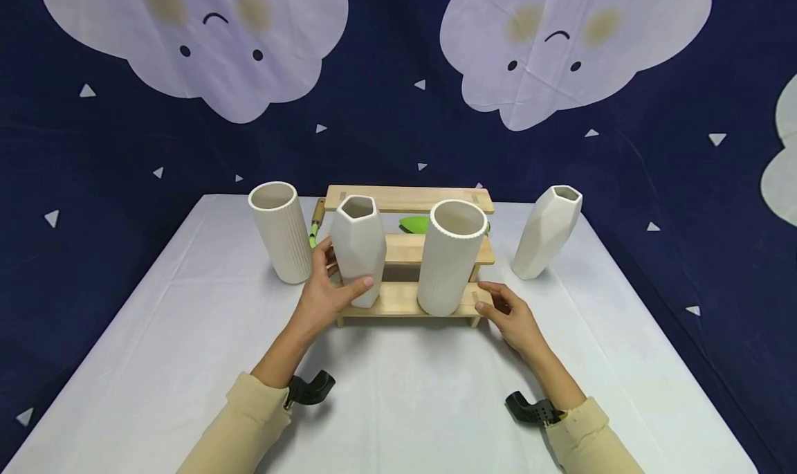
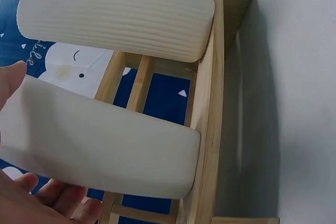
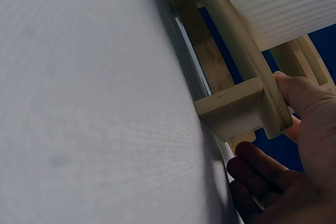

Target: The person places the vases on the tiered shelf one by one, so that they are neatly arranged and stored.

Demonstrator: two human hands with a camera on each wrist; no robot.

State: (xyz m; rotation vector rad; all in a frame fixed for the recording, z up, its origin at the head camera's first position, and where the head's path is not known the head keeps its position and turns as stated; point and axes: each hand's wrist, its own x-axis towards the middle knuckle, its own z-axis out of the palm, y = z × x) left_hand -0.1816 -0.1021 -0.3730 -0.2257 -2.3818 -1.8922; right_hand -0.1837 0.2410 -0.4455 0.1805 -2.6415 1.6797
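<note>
A wooden stepped shelf stands mid-table. On its lowest step a white faceted vase stands at the left and a white ribbed cylinder vase at the right. My left hand grips the faceted vase low down, thumb in front and fingers behind. The left wrist view shows that vase between thumb and fingers, with the ribbed vase beyond on the shelf. My right hand rests at the shelf's right front corner; its thumb touches the shelf end, fingers relaxed.
A second ribbed vase stands on the white table left of the shelf. A second faceted vase stands to the right. A green tool lies behind the shelf. A dark cloud-print backdrop hangs behind.
</note>
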